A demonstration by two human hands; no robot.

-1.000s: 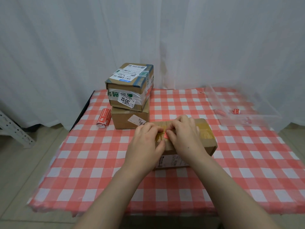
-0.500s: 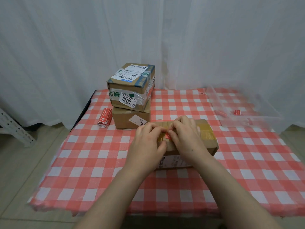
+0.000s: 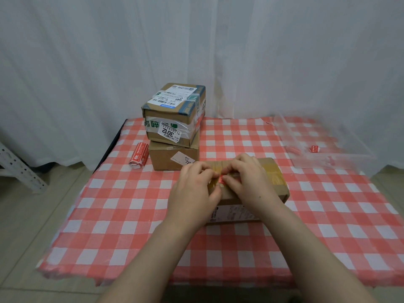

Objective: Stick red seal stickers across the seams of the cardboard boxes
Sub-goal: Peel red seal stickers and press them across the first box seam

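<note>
A long cardboard box (image 3: 274,179) with brown tape lies in the middle of the checked table. Both hands sit on its top, fingertips meeting over a small red seal sticker (image 3: 221,179). My left hand (image 3: 194,190) and my right hand (image 3: 249,180) pinch the sticker between curled fingers, which hide most of it. Whether it touches the box top I cannot tell. Two more cardboard boxes are stacked behind: a taped one with labels (image 3: 175,114) on a plain one (image 3: 172,157).
A roll of red stickers (image 3: 139,155) lies left of the stack. A clear plastic tray (image 3: 341,158) at the back right holds a small red piece (image 3: 314,149). White curtains hang behind the table. A white metal rack leg (image 3: 19,169) stands at the left.
Both hands stay on the box top with the sticker between the fingertips; they shift only slightly.
</note>
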